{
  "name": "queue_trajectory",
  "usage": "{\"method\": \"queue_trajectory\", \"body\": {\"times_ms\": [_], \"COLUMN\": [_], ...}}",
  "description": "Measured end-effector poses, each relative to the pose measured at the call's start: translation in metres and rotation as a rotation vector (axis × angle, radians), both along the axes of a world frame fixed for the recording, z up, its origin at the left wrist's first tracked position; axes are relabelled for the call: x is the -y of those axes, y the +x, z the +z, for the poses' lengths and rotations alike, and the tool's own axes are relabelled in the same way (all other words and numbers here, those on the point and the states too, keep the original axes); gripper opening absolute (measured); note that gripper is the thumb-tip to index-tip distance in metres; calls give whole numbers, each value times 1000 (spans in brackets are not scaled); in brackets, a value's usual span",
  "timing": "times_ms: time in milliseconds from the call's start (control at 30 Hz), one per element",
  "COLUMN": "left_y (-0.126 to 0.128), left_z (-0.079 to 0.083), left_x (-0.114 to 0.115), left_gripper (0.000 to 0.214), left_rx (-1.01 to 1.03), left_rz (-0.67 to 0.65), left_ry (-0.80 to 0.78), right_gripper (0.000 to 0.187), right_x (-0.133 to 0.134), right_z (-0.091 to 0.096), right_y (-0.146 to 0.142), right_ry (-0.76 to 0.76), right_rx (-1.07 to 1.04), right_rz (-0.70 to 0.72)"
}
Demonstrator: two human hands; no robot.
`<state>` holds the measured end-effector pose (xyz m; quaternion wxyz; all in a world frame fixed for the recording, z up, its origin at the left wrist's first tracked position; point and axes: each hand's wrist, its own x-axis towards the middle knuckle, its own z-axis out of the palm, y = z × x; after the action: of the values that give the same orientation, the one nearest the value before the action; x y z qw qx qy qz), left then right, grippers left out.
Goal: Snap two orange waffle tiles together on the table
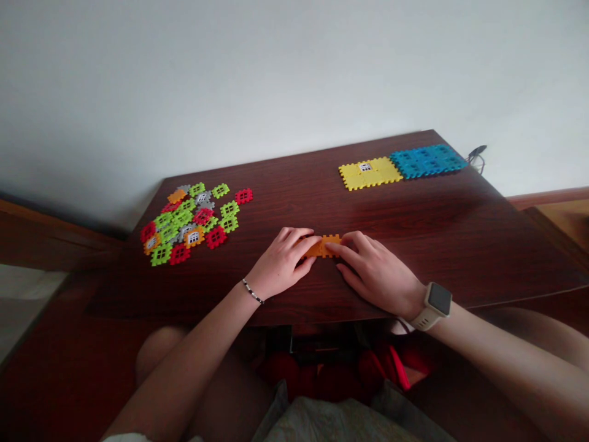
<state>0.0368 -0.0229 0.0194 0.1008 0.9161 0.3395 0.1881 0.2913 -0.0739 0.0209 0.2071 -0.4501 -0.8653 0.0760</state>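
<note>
Two orange interlocking tiles lie flat side by side on the dark wooden table, edge to edge between my hands. My left hand (289,255) grips the left orange tile (315,248), its fingers over the top and the thumb along the near edge. On the right orange tile (332,238), my right hand (370,261) has its fingers closed around the outer side. Parts of both tiles are hidden under the fingers, and I cannot tell whether their toothed edges are fully locked.
A loose pile of green, red, grey and orange tiles (183,216) covers the table's left side. Toward the back right lie a joined yellow panel (380,176) and a blue panel (427,161) touching it. A wall runs behind the table (285,184); a black cable (477,153) shows past its right edge.
</note>
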Motion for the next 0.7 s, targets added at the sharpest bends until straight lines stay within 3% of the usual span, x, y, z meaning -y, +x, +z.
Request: {"method": "queue_trajectory", "body": {"times_ms": [700], "left_y": [-1], "left_z": [0], "left_x": [0], "left_gripper": [42], "left_rx": [-11], "left_rz": [0], "left_ry": [-9], "right_gripper": [41], "right_x": [0], "right_z": [-1], "right_y": [-1], "right_ry": [23], "right_rx": [18], "right_rz": [-4]}}
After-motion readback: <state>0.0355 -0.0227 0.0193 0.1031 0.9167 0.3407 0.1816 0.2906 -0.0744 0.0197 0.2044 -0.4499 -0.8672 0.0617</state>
